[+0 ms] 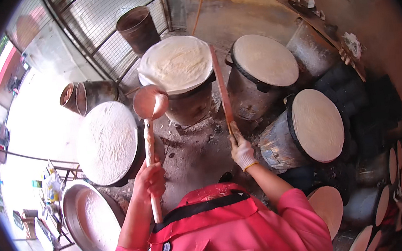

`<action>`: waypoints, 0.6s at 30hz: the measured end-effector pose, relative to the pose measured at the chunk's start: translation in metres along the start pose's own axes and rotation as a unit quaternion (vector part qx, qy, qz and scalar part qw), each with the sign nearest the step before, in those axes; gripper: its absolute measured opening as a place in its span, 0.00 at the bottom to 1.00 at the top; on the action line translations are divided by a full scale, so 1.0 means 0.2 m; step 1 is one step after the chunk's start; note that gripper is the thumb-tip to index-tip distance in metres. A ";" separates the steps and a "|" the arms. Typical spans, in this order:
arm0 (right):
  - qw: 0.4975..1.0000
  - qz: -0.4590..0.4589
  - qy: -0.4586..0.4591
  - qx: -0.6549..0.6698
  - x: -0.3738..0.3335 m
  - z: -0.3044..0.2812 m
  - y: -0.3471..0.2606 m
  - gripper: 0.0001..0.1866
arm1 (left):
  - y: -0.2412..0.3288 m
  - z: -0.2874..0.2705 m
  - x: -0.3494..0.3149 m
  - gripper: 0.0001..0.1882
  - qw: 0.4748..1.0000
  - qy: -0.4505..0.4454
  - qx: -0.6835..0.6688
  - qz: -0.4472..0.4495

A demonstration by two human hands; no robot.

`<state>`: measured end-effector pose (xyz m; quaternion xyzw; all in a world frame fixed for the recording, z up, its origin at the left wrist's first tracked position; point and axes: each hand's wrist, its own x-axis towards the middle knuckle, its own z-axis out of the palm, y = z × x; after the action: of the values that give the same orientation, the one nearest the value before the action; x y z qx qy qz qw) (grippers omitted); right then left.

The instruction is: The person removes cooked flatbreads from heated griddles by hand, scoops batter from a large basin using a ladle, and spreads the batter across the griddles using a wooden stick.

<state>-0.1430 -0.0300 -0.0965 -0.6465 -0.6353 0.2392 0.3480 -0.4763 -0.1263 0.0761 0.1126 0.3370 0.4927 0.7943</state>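
While your left hand (pixel 150 179) is clenching ladle (pixel 145 104) between left sheet (pixel 107 143) and far sheet (pixel 175 62), gloved right hand (pixel 242 150) is gripping long flat stick (pixel 221 85) right of far sheet. Both sheets, plus right sheet (pixel 318 126), are looking already spread; pale batter (pixel 96 220) is remaining in near-left basin (pixel 73 232).

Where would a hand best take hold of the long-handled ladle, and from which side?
Likely the lower half of its pale handle, from the person's near side, where the left hand grips it: the handle is slim, straight and points back toward the body, while the broad bowl sits at the far end.
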 end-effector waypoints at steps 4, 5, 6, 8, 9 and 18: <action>0.982 -0.043 -0.164 0.083 -0.17 0.13 -0.40 0.30 | -0.05 -0.40 0.01 0.06 0.930 0.024 -0.330 -0.159; 0.967 -0.037 -0.232 0.096 -0.20 0.14 -0.53 0.29 | -0.05 -0.43 -0.01 0.06 0.929 0.024 -0.334 -0.157; 0.947 -0.028 -0.299 0.108 -0.22 0.13 -0.66 0.28 | -0.05 -0.44 -0.03 0.07 0.928 0.033 -0.334 -0.162; 0.917 -0.162 -0.337 0.141 -0.23 0.20 -0.81 0.29 | -0.06 -0.44 -0.04 0.08 0.926 0.042 -0.337 -0.168; 0.885 -0.145 -0.387 0.214 -0.24 0.26 -0.88 0.29 | -0.06 -0.43 -0.03 0.09 0.959 0.059 -0.250 -0.120; 0.942 -0.176 -0.277 0.073 0.47 0.57 -0.93 0.20 | 0.21 -0.25 -0.11 0.05 0.988 0.087 -0.115 0.059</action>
<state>-0.3430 0.0702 -0.0178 -0.4055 -0.7913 0.3891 0.2408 -0.5447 -0.1328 0.0690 -0.0036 0.3389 0.5818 0.7393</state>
